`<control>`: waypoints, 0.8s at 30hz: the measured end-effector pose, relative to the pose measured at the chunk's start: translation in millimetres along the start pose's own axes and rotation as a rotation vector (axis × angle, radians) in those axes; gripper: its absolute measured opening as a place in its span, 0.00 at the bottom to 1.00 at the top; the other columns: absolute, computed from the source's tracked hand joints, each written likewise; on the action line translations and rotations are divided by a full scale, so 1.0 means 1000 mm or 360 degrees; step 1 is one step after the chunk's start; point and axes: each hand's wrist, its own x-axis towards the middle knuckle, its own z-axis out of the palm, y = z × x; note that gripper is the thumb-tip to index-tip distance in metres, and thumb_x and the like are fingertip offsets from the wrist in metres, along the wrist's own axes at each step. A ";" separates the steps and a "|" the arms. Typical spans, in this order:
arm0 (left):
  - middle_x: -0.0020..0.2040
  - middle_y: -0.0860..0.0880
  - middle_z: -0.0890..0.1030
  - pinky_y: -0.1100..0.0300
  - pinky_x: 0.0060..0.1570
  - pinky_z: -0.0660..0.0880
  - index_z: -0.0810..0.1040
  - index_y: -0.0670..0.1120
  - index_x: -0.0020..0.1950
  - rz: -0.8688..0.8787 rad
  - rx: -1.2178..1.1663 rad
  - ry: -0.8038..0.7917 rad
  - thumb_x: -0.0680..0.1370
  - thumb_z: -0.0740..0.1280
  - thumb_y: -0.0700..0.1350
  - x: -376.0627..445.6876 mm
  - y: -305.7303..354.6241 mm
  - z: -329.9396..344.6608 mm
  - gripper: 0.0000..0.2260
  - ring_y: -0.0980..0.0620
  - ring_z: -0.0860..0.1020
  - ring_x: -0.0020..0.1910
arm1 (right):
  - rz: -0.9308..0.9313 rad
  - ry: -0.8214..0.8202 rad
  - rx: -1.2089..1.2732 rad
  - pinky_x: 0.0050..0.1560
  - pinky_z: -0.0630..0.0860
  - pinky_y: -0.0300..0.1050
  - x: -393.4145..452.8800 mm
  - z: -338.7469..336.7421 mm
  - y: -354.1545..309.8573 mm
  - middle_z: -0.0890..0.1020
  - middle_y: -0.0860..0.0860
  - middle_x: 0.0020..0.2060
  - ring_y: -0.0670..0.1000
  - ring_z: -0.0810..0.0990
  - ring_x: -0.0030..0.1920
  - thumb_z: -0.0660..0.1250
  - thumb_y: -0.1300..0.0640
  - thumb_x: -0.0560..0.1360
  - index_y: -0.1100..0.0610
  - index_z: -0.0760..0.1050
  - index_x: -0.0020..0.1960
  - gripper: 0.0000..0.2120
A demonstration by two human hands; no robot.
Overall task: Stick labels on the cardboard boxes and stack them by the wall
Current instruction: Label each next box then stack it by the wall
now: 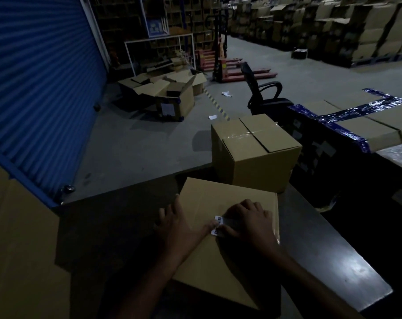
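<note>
A brown cardboard box [209,268] lies in front of me on a dark table [329,254]. A small white barcode label [218,223] sits on its top face. My left hand [179,226] lies flat on the box with fingers spread, its thumb touching the label's left edge. My right hand [246,222] presses the label down with its fingers, hiding the label's right part. A second, taped-up cardboard box [253,157] stands upright just behind the first one.
A blue roller shutter [34,88] fills the left. A large cardboard sheet [22,249] stands at lower left. Open boxes [167,93] litter the floor, with an office chair [264,95] and a red pallet jack [230,65] beyond. Blue-taped cartons [368,120] sit at right.
</note>
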 end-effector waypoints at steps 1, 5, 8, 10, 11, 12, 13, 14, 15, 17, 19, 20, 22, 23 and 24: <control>0.79 0.46 0.58 0.43 0.71 0.58 0.43 0.50 0.80 0.0011 0.0012 0.0017 0.63 0.62 0.79 -0.001 0.001 0.001 0.57 0.44 0.55 0.76 | 0.0009 -0.0008 -0.0003 0.52 0.58 0.44 0.001 0.001 -0.001 0.71 0.43 0.54 0.46 0.66 0.56 0.62 0.33 0.70 0.42 0.73 0.57 0.20; 0.78 0.47 0.59 0.44 0.69 0.62 0.44 0.51 0.80 -0.0003 -0.0029 0.0045 0.61 0.62 0.81 -0.002 -0.001 0.004 0.58 0.45 0.57 0.75 | 0.0005 -0.0031 0.0013 0.50 0.54 0.43 0.001 0.002 -0.004 0.67 0.40 0.49 0.44 0.62 0.52 0.47 0.27 0.62 0.42 0.73 0.56 0.32; 0.78 0.47 0.60 0.44 0.68 0.64 0.46 0.51 0.80 -0.0008 -0.0040 0.0055 0.60 0.62 0.81 -0.001 -0.001 0.004 0.58 0.46 0.58 0.75 | -0.0015 -0.0097 0.0058 0.50 0.54 0.42 0.005 -0.001 -0.001 0.65 0.40 0.48 0.43 0.61 0.51 0.54 0.28 0.65 0.43 0.72 0.55 0.27; 0.78 0.47 0.58 0.45 0.68 0.63 0.45 0.52 0.80 -0.0027 -0.0069 0.0018 0.61 0.65 0.79 -0.001 0.000 0.003 0.57 0.45 0.58 0.75 | -0.0020 -0.0101 0.0126 0.50 0.56 0.42 0.006 -0.001 0.002 0.66 0.41 0.48 0.45 0.65 0.53 0.64 0.36 0.71 0.41 0.71 0.51 0.13; 0.78 0.47 0.57 0.44 0.68 0.63 0.44 0.53 0.80 -0.0045 -0.0081 -0.0001 0.62 0.66 0.78 -0.001 0.001 0.002 0.57 0.45 0.58 0.75 | -0.0019 -0.0096 0.0155 0.49 0.57 0.42 0.005 0.000 0.005 0.67 0.41 0.47 0.45 0.66 0.53 0.65 0.39 0.72 0.41 0.71 0.50 0.10; 0.78 0.47 0.56 0.44 0.68 0.64 0.43 0.53 0.80 -0.0056 -0.0089 -0.0009 0.63 0.67 0.77 -0.002 0.001 0.002 0.57 0.44 0.58 0.75 | -0.0027 -0.0076 0.0165 0.49 0.57 0.42 0.004 0.001 0.008 0.67 0.41 0.46 0.45 0.66 0.51 0.65 0.39 0.72 0.41 0.72 0.50 0.10; 0.78 0.47 0.56 0.44 0.68 0.64 0.43 0.54 0.80 -0.0058 -0.0092 -0.0007 0.63 0.67 0.77 -0.002 0.001 0.002 0.57 0.44 0.58 0.75 | -0.0034 -0.0045 0.0152 0.49 0.58 0.42 0.002 0.003 0.010 0.67 0.41 0.47 0.45 0.64 0.50 0.65 0.39 0.71 0.42 0.74 0.52 0.13; 0.78 0.47 0.56 0.44 0.69 0.64 0.43 0.54 0.80 -0.0052 -0.0094 -0.0001 0.62 0.67 0.77 -0.001 0.000 0.002 0.57 0.44 0.58 0.75 | -0.0033 -0.0008 0.0122 0.49 0.59 0.42 0.000 0.004 0.012 0.68 0.41 0.47 0.44 0.63 0.49 0.66 0.39 0.71 0.43 0.75 0.54 0.15; 0.78 0.47 0.57 0.44 0.69 0.64 0.43 0.54 0.80 -0.0048 -0.0097 0.0001 0.62 0.67 0.78 -0.001 -0.001 0.004 0.57 0.45 0.57 0.75 | -0.0026 0.0036 0.0094 0.49 0.59 0.42 -0.002 0.006 0.012 0.69 0.42 0.48 0.44 0.62 0.49 0.67 0.39 0.71 0.43 0.75 0.56 0.16; 0.78 0.47 0.57 0.43 0.70 0.64 0.43 0.53 0.80 -0.0042 -0.0109 0.0002 0.61 0.66 0.79 0.001 -0.002 0.005 0.58 0.45 0.56 0.76 | 0.0003 0.0083 0.0065 0.49 0.61 0.43 -0.005 0.008 0.014 0.72 0.44 0.50 0.44 0.61 0.49 0.67 0.40 0.71 0.44 0.76 0.56 0.16; 0.78 0.47 0.58 0.45 0.69 0.64 0.44 0.53 0.80 -0.0034 -0.0105 0.0011 0.61 0.65 0.79 0.001 -0.002 0.006 0.58 0.46 0.57 0.75 | 0.0008 0.0083 0.0049 0.48 0.60 0.43 -0.007 0.007 0.014 0.72 0.44 0.50 0.44 0.61 0.48 0.67 0.39 0.71 0.45 0.76 0.56 0.16; 0.78 0.47 0.58 0.46 0.68 0.64 0.44 0.53 0.80 -0.0032 -0.0094 0.0019 0.61 0.65 0.79 0.001 -0.002 0.006 0.58 0.46 0.58 0.74 | 0.0001 0.0074 0.0040 0.48 0.60 0.42 -0.006 0.006 0.014 0.71 0.43 0.49 0.44 0.60 0.48 0.67 0.39 0.71 0.45 0.76 0.56 0.16; 0.78 0.47 0.58 0.46 0.67 0.65 0.44 0.53 0.80 -0.0033 -0.0087 0.0025 0.61 0.66 0.79 0.001 -0.002 0.006 0.58 0.46 0.58 0.74 | 0.0002 0.0034 0.0040 0.47 0.59 0.42 -0.004 0.004 0.014 0.68 0.42 0.47 0.44 0.61 0.49 0.67 0.39 0.71 0.45 0.75 0.56 0.16; 0.78 0.47 0.58 0.47 0.67 0.65 0.44 0.53 0.80 -0.0035 -0.0093 0.0024 0.61 0.66 0.78 0.000 -0.002 0.006 0.58 0.46 0.58 0.74 | 0.0000 0.0020 0.0059 0.47 0.58 0.42 -0.003 0.002 0.013 0.67 0.41 0.47 0.44 0.61 0.49 0.68 0.40 0.71 0.44 0.75 0.55 0.15; 0.78 0.47 0.58 0.46 0.67 0.64 0.44 0.53 0.80 -0.0037 -0.0101 0.0025 0.62 0.66 0.78 0.000 -0.001 0.006 0.58 0.46 0.58 0.74 | -0.0001 0.0009 0.0092 0.47 0.58 0.42 -0.002 0.001 0.013 0.66 0.41 0.46 0.44 0.62 0.49 0.68 0.41 0.71 0.44 0.74 0.53 0.14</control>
